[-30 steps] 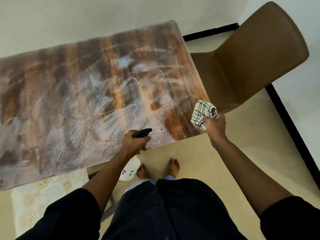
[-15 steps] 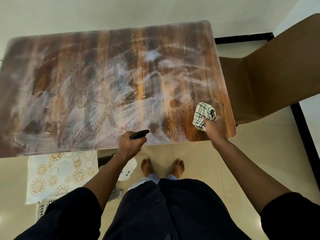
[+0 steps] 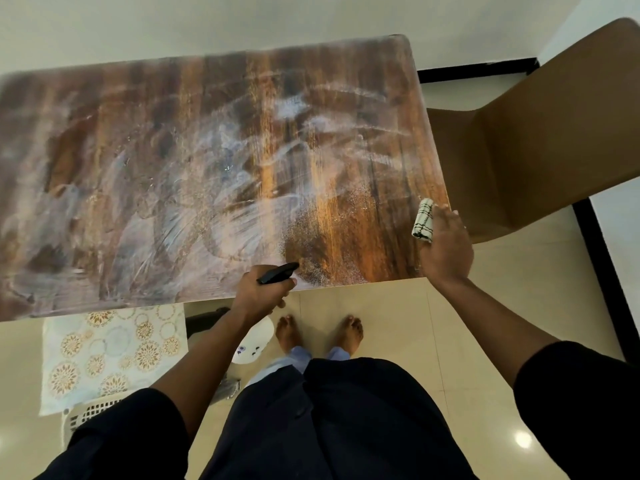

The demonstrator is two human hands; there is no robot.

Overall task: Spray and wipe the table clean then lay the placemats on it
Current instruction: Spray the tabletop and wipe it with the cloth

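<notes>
The wooden table point(image 3: 138, 98) is streaked with whitish smears, and fine spray droplets speckle its near right part. My left hand point(image 3: 259, 296) grips a spray bottle at the table's near edge; its black nozzle point(image 3: 277, 273) points right over the wood and its white body point(image 3: 254, 341) hangs below the edge. My right hand point(image 3: 446, 247) presses a checked white cloth point(image 3: 424, 220) flat on the table's right edge, fingers spread over it. Patterned placemats point(image 3: 110, 351) lie on a white basket point(image 3: 90, 414) on the floor at the left.
A brown chair point(image 3: 540, 133) stands right beside the table's right edge. The table's far side sits against a white wall point(image 3: 277, 19). Beige floor tiles point(image 3: 485, 323) and my bare feet point(image 3: 318, 332) are below the near edge.
More fine spray droplets have appeared on the near right of the table. My right hand has opened flat over the cloth at the right edge. The view has shifted left and down.
</notes>
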